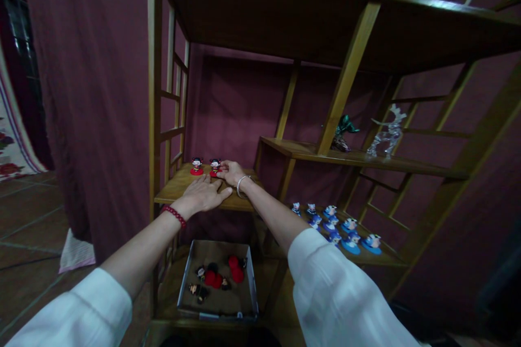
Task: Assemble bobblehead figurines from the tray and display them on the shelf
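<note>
The small black-haired figurine with a round red base (215,166) stands on the brown wooden shelf (173,192), left of the middle of the scene. My right grip (231,173) is clamped on its right side, fingers and thumb drawn in around it. My left grip (201,194) is spread, palm down over the shelf, fingertips near that base. A matching red-based figurine (197,166) stands just to the left. Lower and nearer to me, an open shallow box (220,308) holds more figurines with red bases (213,278). On the right, blue-based figurines (350,242) stand in rows, below a clear deer-shaped ornament (386,134).
</note>
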`<state>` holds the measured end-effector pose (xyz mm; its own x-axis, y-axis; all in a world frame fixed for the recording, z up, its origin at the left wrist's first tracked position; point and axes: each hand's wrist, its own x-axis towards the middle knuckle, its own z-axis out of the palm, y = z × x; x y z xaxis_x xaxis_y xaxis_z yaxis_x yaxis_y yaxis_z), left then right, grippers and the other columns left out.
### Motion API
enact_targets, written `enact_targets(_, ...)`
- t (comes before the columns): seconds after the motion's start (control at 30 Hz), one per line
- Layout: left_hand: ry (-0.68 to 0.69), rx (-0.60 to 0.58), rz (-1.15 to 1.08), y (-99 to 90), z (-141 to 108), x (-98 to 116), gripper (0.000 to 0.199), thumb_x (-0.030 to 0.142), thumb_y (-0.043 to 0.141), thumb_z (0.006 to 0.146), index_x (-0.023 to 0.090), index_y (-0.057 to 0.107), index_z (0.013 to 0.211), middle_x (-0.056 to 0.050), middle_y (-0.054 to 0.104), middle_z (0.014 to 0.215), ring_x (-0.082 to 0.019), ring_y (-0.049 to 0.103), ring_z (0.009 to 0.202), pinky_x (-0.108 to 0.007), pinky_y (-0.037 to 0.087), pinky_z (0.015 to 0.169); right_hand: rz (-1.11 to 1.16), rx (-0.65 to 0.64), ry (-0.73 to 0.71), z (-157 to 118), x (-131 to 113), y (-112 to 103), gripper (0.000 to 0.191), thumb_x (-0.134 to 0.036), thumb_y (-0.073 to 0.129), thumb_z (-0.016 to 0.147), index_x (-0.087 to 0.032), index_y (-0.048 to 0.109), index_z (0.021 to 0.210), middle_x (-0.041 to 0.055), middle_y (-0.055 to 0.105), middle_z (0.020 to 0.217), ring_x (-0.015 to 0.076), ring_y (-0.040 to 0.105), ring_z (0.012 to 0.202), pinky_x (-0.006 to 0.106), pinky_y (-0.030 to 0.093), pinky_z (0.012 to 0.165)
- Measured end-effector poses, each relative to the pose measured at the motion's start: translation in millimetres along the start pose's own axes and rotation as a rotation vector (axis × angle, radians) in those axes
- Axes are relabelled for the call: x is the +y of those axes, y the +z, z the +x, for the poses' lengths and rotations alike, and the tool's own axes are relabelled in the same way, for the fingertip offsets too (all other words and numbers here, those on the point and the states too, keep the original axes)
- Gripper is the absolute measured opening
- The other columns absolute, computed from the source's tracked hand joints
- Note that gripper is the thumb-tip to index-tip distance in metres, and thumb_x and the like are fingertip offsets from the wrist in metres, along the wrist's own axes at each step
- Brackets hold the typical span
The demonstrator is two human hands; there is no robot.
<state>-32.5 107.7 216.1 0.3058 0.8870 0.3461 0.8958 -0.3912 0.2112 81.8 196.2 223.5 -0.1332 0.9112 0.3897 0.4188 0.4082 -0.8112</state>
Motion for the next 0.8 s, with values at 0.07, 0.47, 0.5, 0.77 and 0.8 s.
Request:
enact_targets(0.07,0.004,0.013,-0.011,0.9,2,-1,0.070,0.067,0.027,0.075,0.019,0.050,0.120,-0.016,0.049,0.125,-0.031,0.038,0.121,-0.045,0.024,0.098,-0.030,-0.008,0.000,0,-1,0,0.028,-0.001,0.068,0.055,-0.016,0.061,0.078,-0.0011,0.064,0.073,0.0111,0.059,0.071,0.028,0.048,0.076)
enact_targets(0.47,-0.010,0.000,-0.054,8.1,12,-9,0.071,0.068,0.028,0.074,0.020,0.048,0.122,-0.016,0.045,0.129,-0.033,0.036,0.122,-0.046,0.024,0.097,-0.051,0.001,-0.002,7,9,4,0.029,-0.002,0.066,0.056,-0.016,0.060,0.081,-0.0015,0.063,0.076,0.0098,0.059,0.071,0.024,0.048,0.075)
enact_targets(0.5,-0.010,0.001,-0.051,8.4,12,-9,0.072,0.067,0.027,0.074,0.019,0.048,0.123,-0.017,0.044,0.129,-0.033,0.035,0.122,-0.046,0.024,0.098,-0.049,-0.001,-0.003,8,10,4,0.030,-0.002,0.066,0.057,-0.016,0.059,0.082,-0.0015,0.063,0.077,0.0095,0.058,0.071,0.024,0.048,0.074)
enact_targets(0.77,-0.010,0.009,-0.040,10.2,12,-10,0.070,0.066,0.024,0.076,0.020,0.047,0.123,-0.016,0.042,0.131,-0.033,0.034,0.123,-0.047,0.023,0.098,-0.051,-0.025,-0.003,9,13,2,0.025,-0.003,0.063,0.056,-0.017,0.058,0.077,-0.0059,0.059,0.067,0.0083,0.055,0.067,0.021,0.045,0.070)
enact_targets(0.8,-0.009,0.008,-0.034,10.3,13,-10,0.070,0.066,0.023,0.076,0.020,0.047,0.123,-0.016,0.042,0.132,-0.032,0.034,0.123,-0.046,0.023,0.098,-0.051,-0.028,-0.004,8,12,1,0.024,-0.003,0.063,0.056,-0.017,0.058,0.076,-0.0063,0.057,0.066,0.0081,0.054,0.066,0.020,0.044,0.068)
